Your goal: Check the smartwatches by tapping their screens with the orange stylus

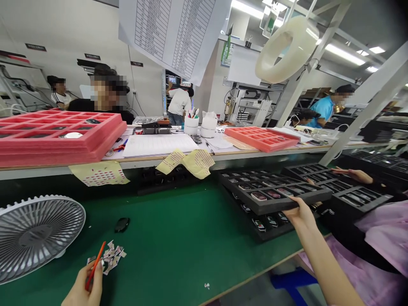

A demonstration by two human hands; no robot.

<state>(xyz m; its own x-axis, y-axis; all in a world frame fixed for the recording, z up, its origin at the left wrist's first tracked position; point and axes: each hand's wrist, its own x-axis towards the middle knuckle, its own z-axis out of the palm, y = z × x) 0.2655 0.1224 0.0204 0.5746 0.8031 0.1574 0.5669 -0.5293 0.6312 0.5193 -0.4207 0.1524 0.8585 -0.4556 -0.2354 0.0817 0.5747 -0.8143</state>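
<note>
At the lower left, my left hand (86, 282) is closed around a thin orange-red stick (95, 265) with its tip pointing up. Small crumpled pale scraps (111, 257) lie on the green bench just beyond those fingers. A small dark watch-like piece (122, 224) rests farther back. On the right, my right hand (298, 212) grips the near edge of a black foam tray (274, 206), its underside fingers partly hidden. Watch-like devices fill the tray's compartments. It sits skewed over a lower black tray (274, 231) that holds similar devices.
A grey fan (41, 238) occupies the left. Pink foam trays (105, 140) and papers (159, 145) lie on the raised shelf; dotted yellow sheets (199, 162) hang from its edge. At right, a co-worker's hand (358, 175) is beside more black trays (360, 197). A tape roll (266, 66) hangs overhead.
</note>
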